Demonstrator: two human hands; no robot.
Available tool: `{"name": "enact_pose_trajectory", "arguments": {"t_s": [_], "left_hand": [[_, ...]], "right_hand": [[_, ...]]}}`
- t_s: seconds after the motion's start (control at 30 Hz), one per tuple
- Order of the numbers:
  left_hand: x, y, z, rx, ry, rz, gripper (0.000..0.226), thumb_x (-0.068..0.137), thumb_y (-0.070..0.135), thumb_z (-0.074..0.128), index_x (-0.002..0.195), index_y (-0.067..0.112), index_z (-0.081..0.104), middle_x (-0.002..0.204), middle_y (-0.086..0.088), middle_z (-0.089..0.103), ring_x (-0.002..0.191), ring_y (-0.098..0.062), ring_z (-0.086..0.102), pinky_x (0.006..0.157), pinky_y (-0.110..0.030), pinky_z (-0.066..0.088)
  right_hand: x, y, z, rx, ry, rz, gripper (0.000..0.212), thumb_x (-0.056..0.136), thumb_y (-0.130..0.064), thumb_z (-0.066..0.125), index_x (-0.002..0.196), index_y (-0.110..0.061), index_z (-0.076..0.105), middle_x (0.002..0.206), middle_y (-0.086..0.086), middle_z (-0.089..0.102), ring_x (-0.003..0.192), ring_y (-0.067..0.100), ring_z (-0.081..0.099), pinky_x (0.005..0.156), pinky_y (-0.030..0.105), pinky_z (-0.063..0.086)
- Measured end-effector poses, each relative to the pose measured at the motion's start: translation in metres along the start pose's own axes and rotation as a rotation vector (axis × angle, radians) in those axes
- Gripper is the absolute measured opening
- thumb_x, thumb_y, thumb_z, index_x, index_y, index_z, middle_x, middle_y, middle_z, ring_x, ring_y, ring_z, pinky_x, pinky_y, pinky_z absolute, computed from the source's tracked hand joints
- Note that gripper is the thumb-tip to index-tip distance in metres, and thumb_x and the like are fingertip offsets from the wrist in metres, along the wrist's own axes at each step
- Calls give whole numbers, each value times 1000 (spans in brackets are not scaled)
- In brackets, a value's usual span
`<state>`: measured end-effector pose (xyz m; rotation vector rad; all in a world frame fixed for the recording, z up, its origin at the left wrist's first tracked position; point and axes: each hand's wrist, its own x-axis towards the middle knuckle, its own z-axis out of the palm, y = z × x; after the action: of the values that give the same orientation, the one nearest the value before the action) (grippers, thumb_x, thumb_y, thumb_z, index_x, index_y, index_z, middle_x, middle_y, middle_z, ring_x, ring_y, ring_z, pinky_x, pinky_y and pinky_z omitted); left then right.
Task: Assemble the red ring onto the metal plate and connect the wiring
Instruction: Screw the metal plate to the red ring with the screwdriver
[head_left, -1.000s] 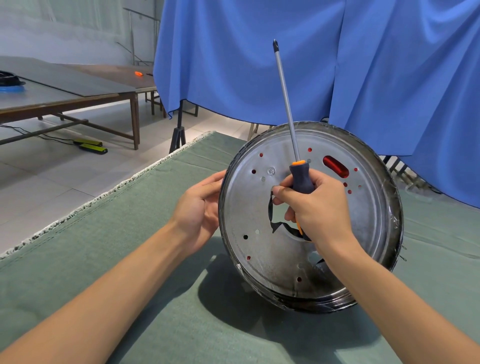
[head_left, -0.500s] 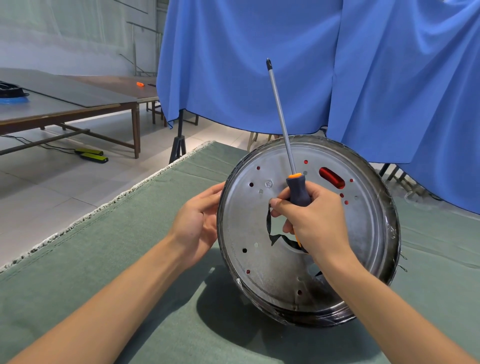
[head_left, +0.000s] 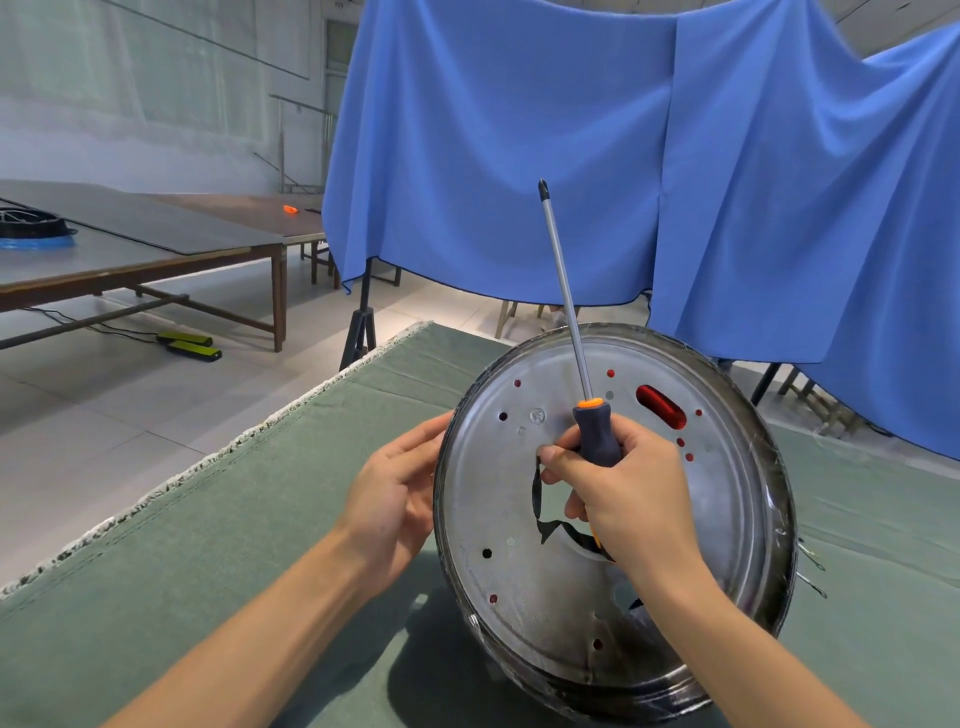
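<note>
The right hand (head_left: 623, 493) has its fingers curled tight round the dark handle of a screwdriver (head_left: 582, 384), thumb tip pressed toward the handle's left side; the thin steel shaft points up and slightly left, with an orange collar where it meets the handle and a dark tip at the top. This hand sits in front of the middle of a round metal plate (head_left: 727, 519), which stands tilted on its lower edge on the green cloth of the table (head_left: 208, 545). The left hand (head_left: 395, 499) is at the plate's left rim, fingers fairly straight and reaching behind the edge, thumb lying along the front; whether the hidden fingers curl is not clear. The plate is shiny, dished and scuffed, darker near the bottom, with a black band round its rim, small round holes scattered over it and a jagged opening in the centre. Red shows through an oval slot (head_left: 661, 406) at upper right and through several small holes, so the red ring seems to sit behind the plate. Thin wire ends (head_left: 810, 566) stick out at the right rim. A blue curtain (head_left: 675, 182) hangs behind.
</note>
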<state>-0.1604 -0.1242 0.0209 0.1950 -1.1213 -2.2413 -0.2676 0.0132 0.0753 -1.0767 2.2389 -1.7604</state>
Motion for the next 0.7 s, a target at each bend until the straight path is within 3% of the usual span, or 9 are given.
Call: {"name": "enact_pose_trajectory", "arguments": {"t_s": [0.1,0.2,0.7], "left_hand": [[0,0,1,3,13,6,34,76,17,56,103,11,74,106,-13,72,85,-17,72,67,-25,58],[0,1,3,-6,14,12,29,75,15,56,93,15,78,101,-10,74,83,-16,72,68,-25,58],[-5,4,8,-14,20,23,31,74,16,55,94,19,78,104,-8,74,87,-14,72,68,-23,58]], "right_hand": [[-1,1,0,4,3,8,16,80,-11,73,69,-16,62,62,1,68,42,8,52,42,15,41],[-1,1,0,6,4,10,15,80,-11,73,70,-14,63,62,1,68,41,9,52,43,17,42],[-3,-1,-1,-26,5,3,16,80,-13,74,69,-15,62,61,-2,68,42,9,53,43,18,43]]}}
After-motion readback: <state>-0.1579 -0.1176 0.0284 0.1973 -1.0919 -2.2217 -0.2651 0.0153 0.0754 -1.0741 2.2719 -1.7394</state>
